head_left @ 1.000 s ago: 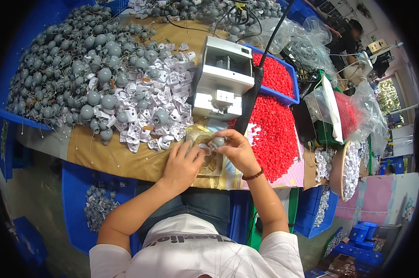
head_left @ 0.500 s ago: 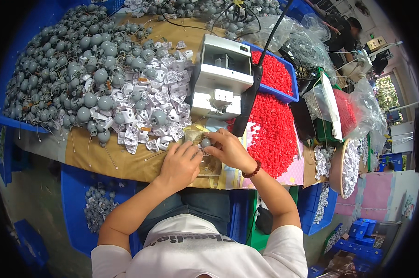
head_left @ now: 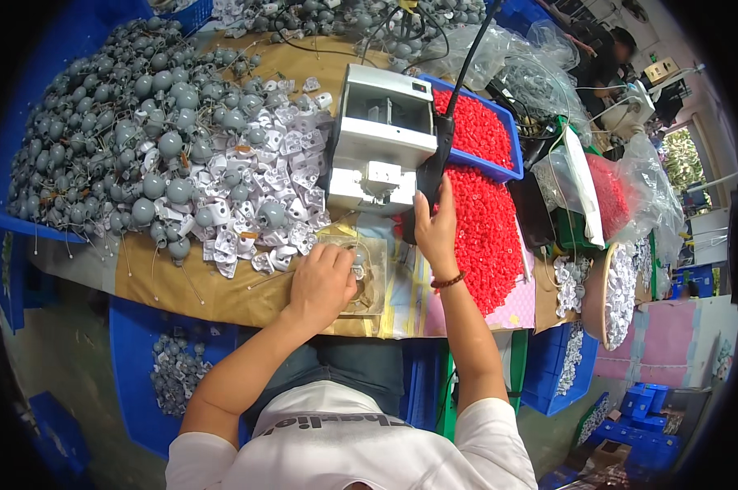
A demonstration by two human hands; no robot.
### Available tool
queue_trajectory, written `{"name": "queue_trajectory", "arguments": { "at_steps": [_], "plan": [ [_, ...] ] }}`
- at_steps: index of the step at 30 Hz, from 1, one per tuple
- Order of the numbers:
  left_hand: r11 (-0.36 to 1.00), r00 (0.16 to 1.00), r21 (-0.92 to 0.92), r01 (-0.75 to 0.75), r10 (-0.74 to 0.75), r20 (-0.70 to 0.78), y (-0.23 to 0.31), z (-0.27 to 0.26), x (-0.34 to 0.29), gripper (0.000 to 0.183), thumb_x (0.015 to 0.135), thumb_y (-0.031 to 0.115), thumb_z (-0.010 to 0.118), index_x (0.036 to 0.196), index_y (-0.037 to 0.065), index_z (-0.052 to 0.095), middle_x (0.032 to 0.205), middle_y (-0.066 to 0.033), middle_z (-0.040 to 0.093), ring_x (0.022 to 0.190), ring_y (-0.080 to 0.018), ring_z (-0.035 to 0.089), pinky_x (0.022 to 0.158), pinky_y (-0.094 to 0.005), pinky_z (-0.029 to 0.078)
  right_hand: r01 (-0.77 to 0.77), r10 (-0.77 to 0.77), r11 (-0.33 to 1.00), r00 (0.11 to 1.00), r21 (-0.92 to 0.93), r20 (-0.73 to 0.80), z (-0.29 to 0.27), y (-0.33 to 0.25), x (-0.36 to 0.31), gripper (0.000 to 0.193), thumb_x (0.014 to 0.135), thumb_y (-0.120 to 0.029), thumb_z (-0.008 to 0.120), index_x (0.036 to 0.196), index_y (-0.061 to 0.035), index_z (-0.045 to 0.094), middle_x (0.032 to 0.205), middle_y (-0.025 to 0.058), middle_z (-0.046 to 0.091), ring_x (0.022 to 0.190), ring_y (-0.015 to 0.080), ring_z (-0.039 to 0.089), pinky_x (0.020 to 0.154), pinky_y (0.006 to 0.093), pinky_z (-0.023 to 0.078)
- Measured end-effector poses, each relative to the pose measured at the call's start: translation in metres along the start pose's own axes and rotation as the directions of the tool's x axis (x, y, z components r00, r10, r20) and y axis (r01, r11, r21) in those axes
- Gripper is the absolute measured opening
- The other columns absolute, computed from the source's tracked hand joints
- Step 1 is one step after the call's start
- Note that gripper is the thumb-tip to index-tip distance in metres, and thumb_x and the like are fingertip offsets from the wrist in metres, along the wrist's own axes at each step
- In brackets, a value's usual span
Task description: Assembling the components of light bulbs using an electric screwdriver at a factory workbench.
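My left hand (head_left: 324, 282) lies over a clear, flat block (head_left: 374, 286) at the table's front edge, its fingers curled against a small grey ball-shaped part (head_left: 358, 256) there. The fingers partly hide the part and the block. My right hand (head_left: 437, 229) is raised, thumb and fingers apart, with nothing visible in it. It is beside the lower end of a long black tool (head_left: 436, 159), which leans by a white box-shaped machine (head_left: 383, 122). Touching or apart, I cannot tell. Small red pieces (head_left: 487, 245) are heaped just right of this hand.
At the left, a big heap of grey ball-shaped parts with wires (head_left: 99, 131) adjoins white plastic pieces (head_left: 283, 175). A blue tray (head_left: 512, 173) of red pieces stands behind the loose red heap. Blue bins (head_left: 132, 367) sit below the table's edge. A person (head_left: 606, 65) is at the far right.
My right hand has left the grey part and moved up and right toward the black tool, its fingers spreading. My left hand stays at the block.
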State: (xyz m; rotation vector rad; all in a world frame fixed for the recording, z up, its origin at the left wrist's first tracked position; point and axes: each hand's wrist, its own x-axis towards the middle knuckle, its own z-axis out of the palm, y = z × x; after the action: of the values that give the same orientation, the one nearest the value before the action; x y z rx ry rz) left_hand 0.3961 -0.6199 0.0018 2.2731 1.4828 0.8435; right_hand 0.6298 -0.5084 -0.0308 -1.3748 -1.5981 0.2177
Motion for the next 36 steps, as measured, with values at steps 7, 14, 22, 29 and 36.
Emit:
{"name": "queue_trajectory", "arguments": {
  "at_steps": [7,14,22,29,36],
  "plan": [
    [0.998,0.996,-0.049,-0.033,0.029,-0.080,-0.008,0.003,0.000,0.038,0.075,0.010,0.077,0.111,0.007,0.064,0.097,-0.0092,0.060,0.093,-0.0311,0.057,0.076,-0.0440,0.048,0.019,0.096,0.826,0.980,0.563,-0.174,-0.015,-0.074,0.034,0.075,0.089,0.007,0.070,0.152,0.0007,0.030,0.108,0.0094,0.066,0.098,0.0169,0.065,0.087,0.0298,0.054],
    [0.994,0.999,-0.107,0.002,-0.006,-0.040,-0.004,-0.002,0.001,0.037,0.073,0.008,0.076,0.109,0.004,0.065,0.099,-0.0138,0.062,0.096,-0.0348,0.057,0.083,-0.0451,0.050,-0.007,0.005,0.541,1.000,0.841,0.005,-0.007,-0.146,0.086,0.068,0.088,0.014,0.066,0.146,0.0013,0.034,0.086,0.0056,0.064,0.072,0.0135,0.064,0.070,0.0289,0.055],
    [0.995,0.998,-0.096,-0.015,0.009,-0.062,-0.008,0.003,0.000,0.037,0.074,0.010,0.078,0.109,0.003,0.064,0.100,-0.0143,0.062,0.096,-0.0355,0.057,0.083,-0.0460,0.049,-0.174,0.076,0.711,0.982,0.681,0.171,0.023,-0.138,0.105,0.045,0.084,0.006,0.073,0.121,-0.0036,0.049,0.087,0.0030,0.065,0.069,0.0102,0.064,0.062,0.0257,0.053],
    [0.994,0.997,-0.102,-0.024,0.015,-0.080,-0.008,0.001,0.000,0.037,0.073,0.007,0.075,0.109,0.003,0.063,0.098,-0.0139,0.061,0.095,-0.0355,0.056,0.084,-0.0450,0.050,-0.288,0.133,0.748,0.948,0.598,0.290,0.005,-0.144,0.051,0.064,0.084,0.006,0.068,0.142,0.0033,0.040,0.083,0.0039,0.065,0.067,0.0130,0.064,0.063,0.0290,0.054],
    [0.991,0.997,-0.130,-0.028,0.018,-0.081,-0.008,0.002,-0.002,0.037,0.074,0.005,0.073,0.110,0.004,0.062,0.097,-0.0140,0.060,0.093,-0.0364,0.056,0.082,-0.0468,0.049,-0.294,0.110,0.651,0.949,0.700,0.296,-0.013,-0.160,0.006,0.014,0.083,0.012,0.067,0.092,0.0021,0.062,0.076,0.0041,0.066,0.068,0.0126,0.064,0.064,0.0274,0.053]
  ]
}}
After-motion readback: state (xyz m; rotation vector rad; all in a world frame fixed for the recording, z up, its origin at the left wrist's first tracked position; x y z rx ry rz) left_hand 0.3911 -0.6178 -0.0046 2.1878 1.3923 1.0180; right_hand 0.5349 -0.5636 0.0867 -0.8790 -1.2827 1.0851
